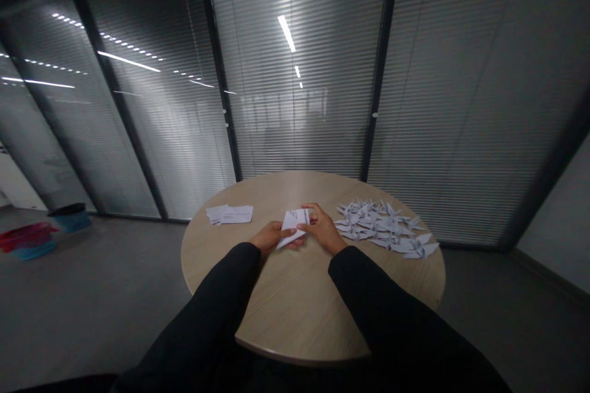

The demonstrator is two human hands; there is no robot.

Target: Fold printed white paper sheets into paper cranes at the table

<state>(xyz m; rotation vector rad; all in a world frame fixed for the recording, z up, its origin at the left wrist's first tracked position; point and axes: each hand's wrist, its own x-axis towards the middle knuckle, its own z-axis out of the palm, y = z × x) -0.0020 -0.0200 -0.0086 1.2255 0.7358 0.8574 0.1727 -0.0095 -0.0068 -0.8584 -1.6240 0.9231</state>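
Note:
Between my two hands, above the middle of the round table [295,313], is a folded sheet of printed white paper [293,221]. My left hand [270,237] grips its lower left edge, thumb on top and fingers underneath. On the other side my right hand [325,230] pinches the right edge between thumb and fingers. The paper tapers to a point at the lower left. A small stack of white paper sheets [237,214] lies left of my hands. To the right spreads a pile of folded paper cranes [378,224], close to my right hand.
Glass partitions with blinds [304,129] stand behind the table's far edge. On the floor at the left are a blue bin with a dark liner [71,219] and another blue bin with a red liner [32,242].

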